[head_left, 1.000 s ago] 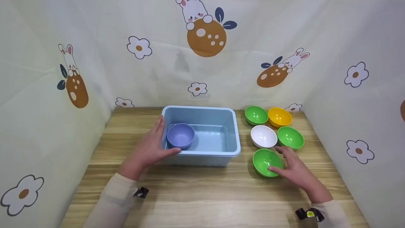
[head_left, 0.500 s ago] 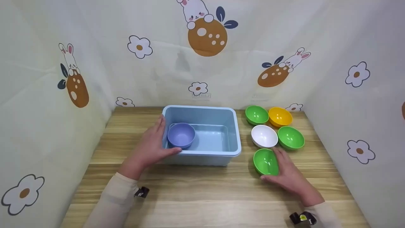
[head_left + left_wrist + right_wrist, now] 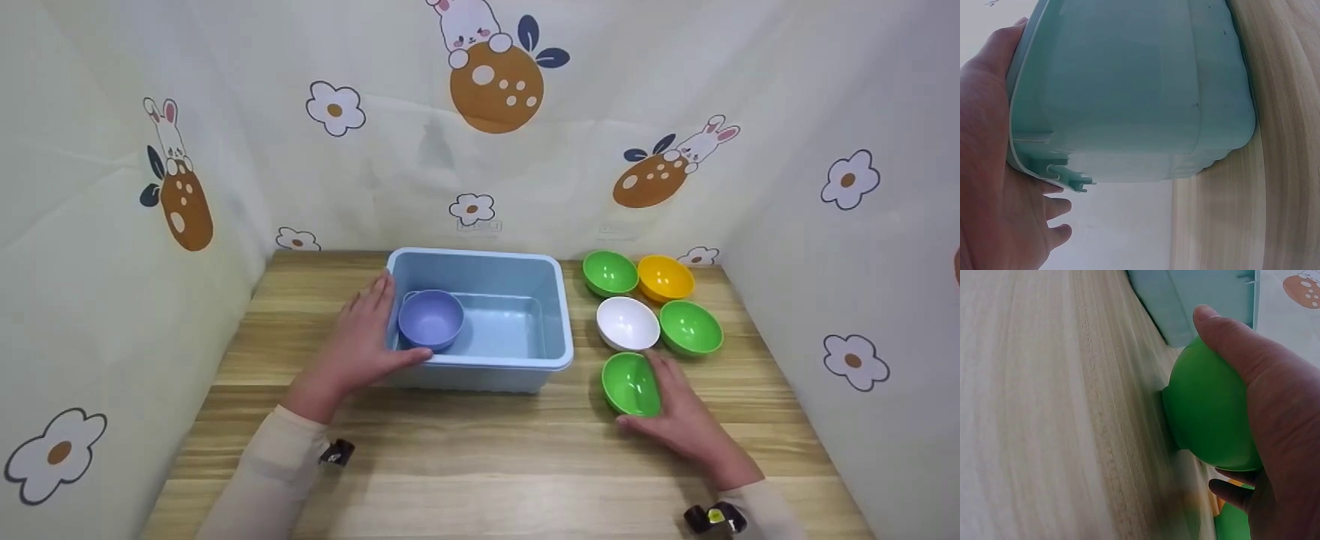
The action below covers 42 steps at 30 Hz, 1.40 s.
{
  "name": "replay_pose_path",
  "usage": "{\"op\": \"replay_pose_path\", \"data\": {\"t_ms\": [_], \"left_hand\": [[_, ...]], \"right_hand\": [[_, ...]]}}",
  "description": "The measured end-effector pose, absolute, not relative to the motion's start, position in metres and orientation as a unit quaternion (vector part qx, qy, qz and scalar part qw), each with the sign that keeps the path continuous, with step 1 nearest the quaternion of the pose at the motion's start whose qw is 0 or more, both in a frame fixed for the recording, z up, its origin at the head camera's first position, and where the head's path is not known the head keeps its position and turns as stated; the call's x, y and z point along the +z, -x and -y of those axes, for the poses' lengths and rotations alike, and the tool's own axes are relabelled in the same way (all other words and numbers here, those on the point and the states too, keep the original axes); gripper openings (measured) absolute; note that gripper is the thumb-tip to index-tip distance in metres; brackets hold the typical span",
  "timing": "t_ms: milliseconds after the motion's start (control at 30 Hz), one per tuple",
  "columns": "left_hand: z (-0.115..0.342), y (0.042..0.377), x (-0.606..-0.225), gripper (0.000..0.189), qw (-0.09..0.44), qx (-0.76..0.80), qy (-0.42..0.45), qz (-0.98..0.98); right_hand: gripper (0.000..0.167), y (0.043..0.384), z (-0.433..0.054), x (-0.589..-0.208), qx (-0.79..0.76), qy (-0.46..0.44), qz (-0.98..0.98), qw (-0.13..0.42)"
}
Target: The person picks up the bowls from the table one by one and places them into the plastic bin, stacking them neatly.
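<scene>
In the head view my left hand (image 3: 352, 352) rests against the left corner of a light blue plastic basin (image 3: 480, 363). Its thumb lies on the front rim, and the straight fingers lie along the left side; the left wrist view shows them outside the basin wall (image 3: 1129, 84). A purple bowl (image 3: 431, 319) stands inside, at the basin's left. On the right, my right hand (image 3: 686, 412) grips the nearest green bowl (image 3: 628, 384) from its right side, thumb in front and fingers behind. From the right wrist, this bowl (image 3: 1207, 405) appears upright, its foot at the tabletop.
Behind the gripped bowl are a white bowl (image 3: 628, 322), a green bowl (image 3: 691, 328) to its right, another green bowl (image 3: 610, 273) and an orange bowl (image 3: 665, 278) farther back. Printed cloth walls (image 3: 375, 172) surround the wooden table (image 3: 480, 465) at the back and sides.
My right hand has moved slightly left and closed around the nearest green bowl's side. The left hand and basin have kept their places, apart from a slight shift of the camera.
</scene>
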<state>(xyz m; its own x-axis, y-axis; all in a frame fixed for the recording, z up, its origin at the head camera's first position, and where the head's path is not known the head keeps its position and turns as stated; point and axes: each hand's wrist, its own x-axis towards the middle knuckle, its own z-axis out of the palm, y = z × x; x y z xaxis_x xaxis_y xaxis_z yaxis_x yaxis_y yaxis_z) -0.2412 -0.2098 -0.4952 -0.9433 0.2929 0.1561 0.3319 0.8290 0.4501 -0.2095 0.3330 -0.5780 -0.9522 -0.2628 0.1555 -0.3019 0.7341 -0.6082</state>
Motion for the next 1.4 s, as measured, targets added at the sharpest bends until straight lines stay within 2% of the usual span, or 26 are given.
{"op": "replay_pose_path", "data": {"t_ms": [500,700,1400], "left_hand": [[0.210,0.241,-0.494,0.135,0.039,-0.242,0.162,0.956],[0.210,0.241,-0.494,0.134,0.041,-0.239,0.162,0.956],[0.211,0.240,-0.494,0.137,0.039,-0.240,0.164,0.956]], "right_hand": [[0.124,0.212,-0.333,-0.568,0.342,-0.165,0.924,0.031],[0.124,0.213,-0.331,-0.562,0.343,-0.157,0.926,0.020],[0.123,0.219,-0.327,-0.550,0.363,-0.157,0.918,0.036]]}}
